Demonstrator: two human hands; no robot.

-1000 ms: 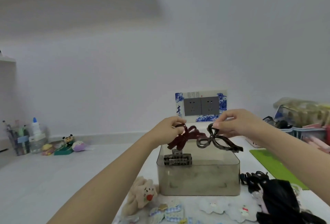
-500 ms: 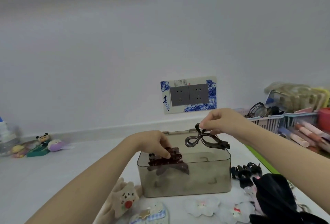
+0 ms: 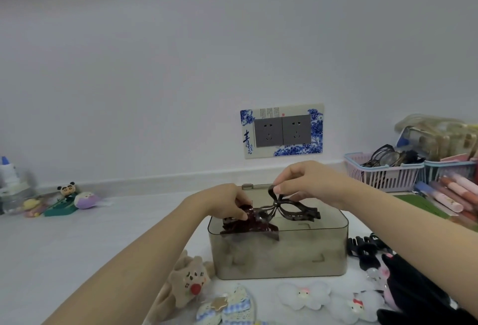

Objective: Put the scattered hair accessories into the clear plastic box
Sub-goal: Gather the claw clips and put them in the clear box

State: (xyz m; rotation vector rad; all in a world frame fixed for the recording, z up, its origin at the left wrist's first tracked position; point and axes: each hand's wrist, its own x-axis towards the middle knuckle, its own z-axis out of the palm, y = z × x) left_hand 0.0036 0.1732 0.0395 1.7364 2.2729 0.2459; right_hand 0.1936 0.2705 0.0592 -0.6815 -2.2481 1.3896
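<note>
A clear smoky plastic box stands open on the white table. My left hand grips a dark red bow claw clip at the box's left rim, the clip hanging into the box. Pinched in my right hand is a dark brown bow claw clip, held just above the box's opening. In front of the box lie a beige plush clip, blue checked bow clips and white fluffy clips. Black claw clips and a black fabric piece lie to the right.
A pink basket with glasses and a blue basket with pens stand at the back right. A green mat lies beside them. Small toys and a glue bottle sit at the far left. A wall socket is behind the box.
Both hands have come down from above the box. The red clip now dips inside at the left rim, and the brown clip sits lower, close over the opening.
</note>
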